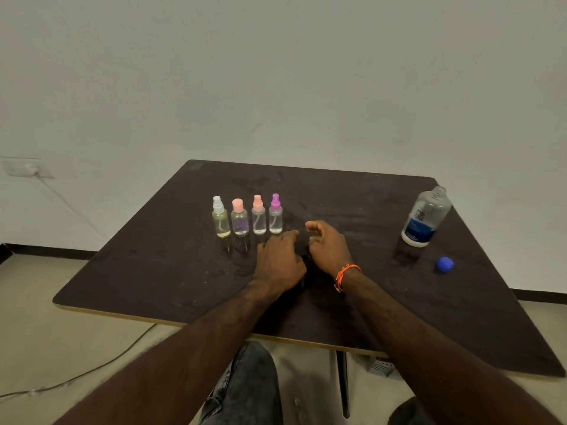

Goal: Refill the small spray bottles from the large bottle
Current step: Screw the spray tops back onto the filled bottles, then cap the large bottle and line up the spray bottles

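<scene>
Four small spray bottles stand upright in a row mid-table (171, 265): white-cap bottle (220, 218) with yellowish liquid, pink-cap bottle (239, 218) with a purple tint low down, a second pink-top bottle (258, 215), then purple-top bottle (275, 214), all close together, caps on. Large bottle (425, 217) is well apart at the right edge, upright, uncapped, blue label; its blue cap (444, 265) lies on the table just in front of it. Left hand (280, 259) rests on the table just in front of the purple-top bottle, fingers loosely curled, holding nothing. Right hand (326, 245) is right beside it, fingers loosely curled with a gap at thumb, empty too. Orange wristband (346, 273) on the right wrist. Neither hand touches any bottle.
</scene>
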The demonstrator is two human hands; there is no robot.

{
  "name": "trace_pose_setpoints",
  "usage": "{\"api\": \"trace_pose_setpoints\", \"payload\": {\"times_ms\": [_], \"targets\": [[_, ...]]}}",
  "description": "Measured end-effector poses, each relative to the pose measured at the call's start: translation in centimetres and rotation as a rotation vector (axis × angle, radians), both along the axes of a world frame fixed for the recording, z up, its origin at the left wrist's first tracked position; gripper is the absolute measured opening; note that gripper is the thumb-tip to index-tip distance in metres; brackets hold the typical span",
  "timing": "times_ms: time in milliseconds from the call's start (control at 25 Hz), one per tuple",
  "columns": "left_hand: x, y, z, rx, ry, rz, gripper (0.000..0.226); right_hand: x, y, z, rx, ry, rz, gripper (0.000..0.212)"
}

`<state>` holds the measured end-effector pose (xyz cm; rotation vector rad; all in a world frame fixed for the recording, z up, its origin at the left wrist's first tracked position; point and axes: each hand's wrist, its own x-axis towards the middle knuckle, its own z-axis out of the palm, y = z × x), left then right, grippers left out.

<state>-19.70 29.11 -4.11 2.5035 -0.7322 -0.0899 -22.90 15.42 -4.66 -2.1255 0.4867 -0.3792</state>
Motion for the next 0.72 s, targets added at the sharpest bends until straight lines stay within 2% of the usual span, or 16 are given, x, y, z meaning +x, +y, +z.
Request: {"api": "trace_pose_setpoints", "payload": {"times_ms": [160,400,720], "targets": [[-1.2,-2.7,-0.4,0.011,-0.038,-0.12,0.062,-5.3,-3.4,0.0,-0.111,0.022,-0.073,0.046],[-3.4,-7.4,-0.8,0.057,-0.044,-0.268,0.068,-12.5,-8.1,-0.6,-0.137,0.097,-0.162,0.039],[-3.0,-6.0,-1.0,0.107,-0.071,-0.239,0.074,-10.7,-6.0,-0.3,-0.17,0.085,-0.066,0.043]]}}
